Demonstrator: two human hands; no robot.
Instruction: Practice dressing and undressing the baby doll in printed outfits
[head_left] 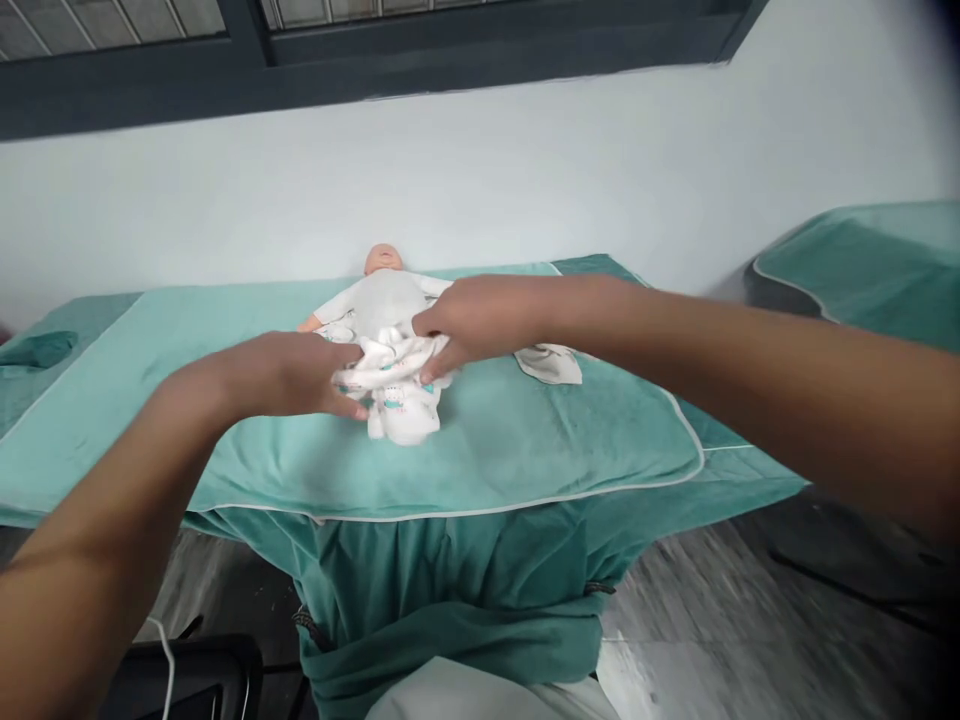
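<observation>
A baby doll [382, 260] lies on its back on a green covered bed, its head toward the wall. White fabric covers its chest and arms. Over its lower body, white printed baby clothes [401, 400] are bunched up. My left hand [307, 375] grips the left side of the bunched cloth, thumb and fingers closing on it. On the right side, my right hand [469, 325] pinches the same cloth near the doll's waist. The doll's legs are hidden under the cloth, and parts of both hands' fingertips are buried in its folds.
A light green cover [525, 450] with white piping lies over the bed. Right of the doll sits a small white cloth [551, 364]. The white wall [480, 180] rises behind, below a dark window frame [487, 40]. A black chair [187, 670] stands at lower left.
</observation>
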